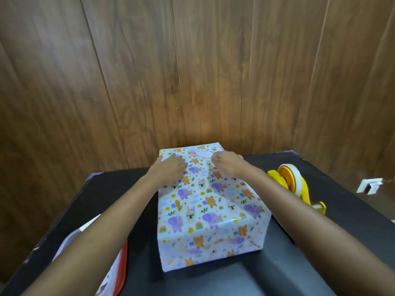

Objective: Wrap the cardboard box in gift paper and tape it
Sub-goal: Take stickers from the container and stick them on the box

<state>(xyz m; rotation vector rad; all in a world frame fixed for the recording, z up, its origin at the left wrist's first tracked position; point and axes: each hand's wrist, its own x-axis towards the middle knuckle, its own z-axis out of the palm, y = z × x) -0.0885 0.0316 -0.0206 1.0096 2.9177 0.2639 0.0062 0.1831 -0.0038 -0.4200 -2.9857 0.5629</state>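
1. Beneath both hands, the black desk carries everything and runs back to a wood-panelled wall.
2. Under the palms and reaching back toward the person stands the cardboard box. Printed gift paper covers all of it that shows, and the near end is already folded in.
3. Right of the right hand, apart from the box, a yellow tape dispenser sits on the desk with its roll upright.
4. Below the left forearm, a white and red packet lies at the desk's near-left edge.
5. The left hand lies spread, palm down, pressing the paper at the box's far-left top.
6. The right hand is at the far-right top with its fingers curled. Whether they pinch the paper cannot be told.
7. The step in hand looks like closing the far end, where paper stands up past the fingertips.
8. Next, that flap likely needs creasing down tight while one hand holds it. The other must then reach right for tape without letting the fold spring open.
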